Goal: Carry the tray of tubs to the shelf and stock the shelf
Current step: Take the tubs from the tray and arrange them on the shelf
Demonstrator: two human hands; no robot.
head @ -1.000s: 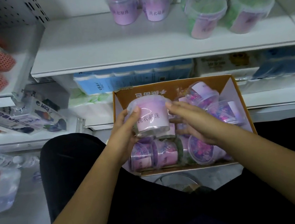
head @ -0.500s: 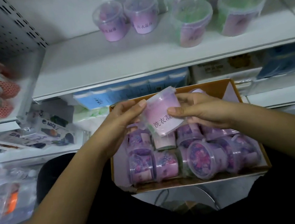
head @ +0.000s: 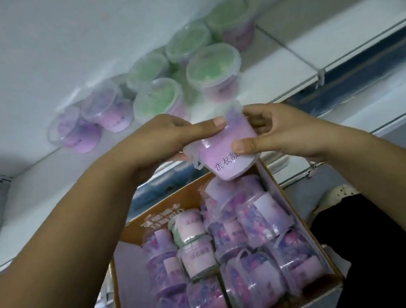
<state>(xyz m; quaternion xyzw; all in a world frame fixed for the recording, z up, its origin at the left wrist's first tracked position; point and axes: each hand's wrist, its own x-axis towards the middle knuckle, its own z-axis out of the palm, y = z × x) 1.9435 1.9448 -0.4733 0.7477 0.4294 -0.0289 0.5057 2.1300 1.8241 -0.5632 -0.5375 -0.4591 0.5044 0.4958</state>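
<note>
bare shelf (head: pixel 49 191) left and front; tubs (head: pixel 154 91) crowd its back

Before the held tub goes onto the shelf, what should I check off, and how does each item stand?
1. Left hand and right hand both grip the tub: ok.
2. Tub upright: not ok, tilted.
3. Bare shelf next to the purple tubs: ok.
4. Tub sealed: cannot tell.
5. Box resting steady: cannot tell.
</note>
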